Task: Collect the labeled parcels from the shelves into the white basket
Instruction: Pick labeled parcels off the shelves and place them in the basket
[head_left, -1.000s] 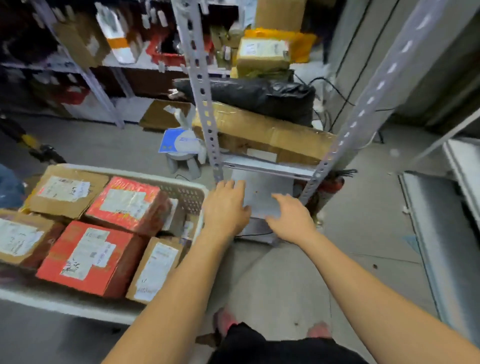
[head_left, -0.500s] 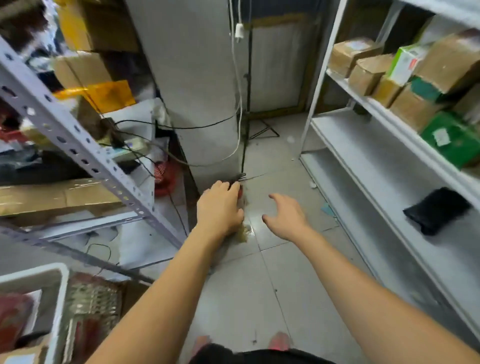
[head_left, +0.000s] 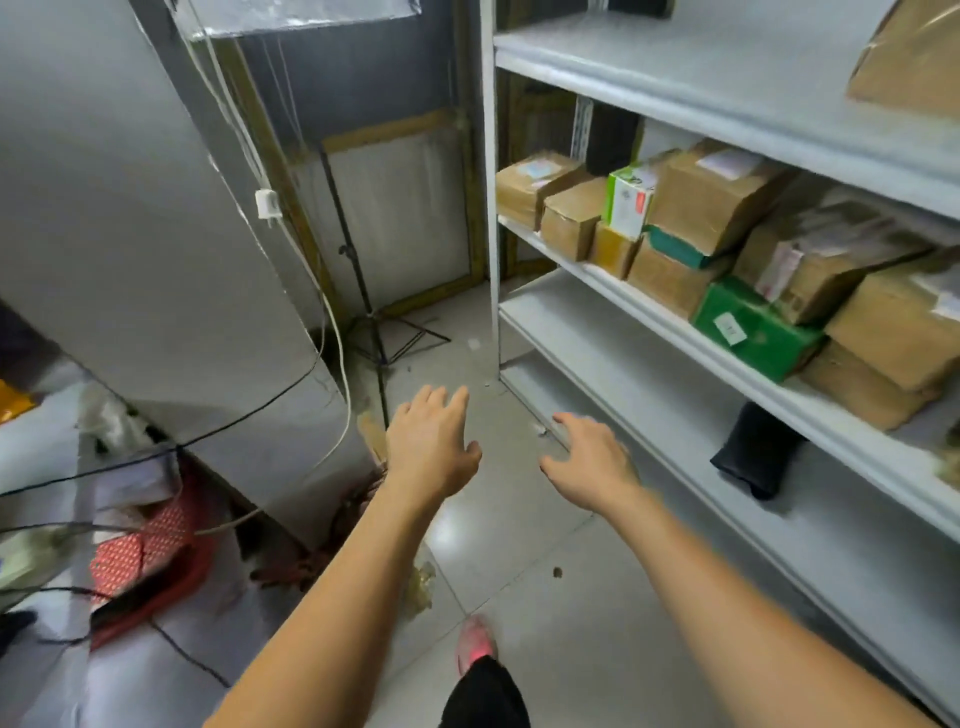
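Facing a tall white metal shelving unit (head_left: 701, 67) on the right; its middle shelf carries a row of labelled brown cardboard parcels (head_left: 711, 202) and a green carton with a white label (head_left: 748, 332), and the row runs away from the person, above and to the right of both hands. Nearer to it is the right hand (head_left: 592, 462), with the left hand (head_left: 431, 441) just beside it on the aisle side. Both are empty, fingers spread and loose over the tiled floor, well apart from any parcel; white basket out of view.

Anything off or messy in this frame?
Loose cables trail down the grey cabinet. Crumpled clear wrapping lies on the floor tiles near its base. Parcels on the middle shelf are stacked crookedly.
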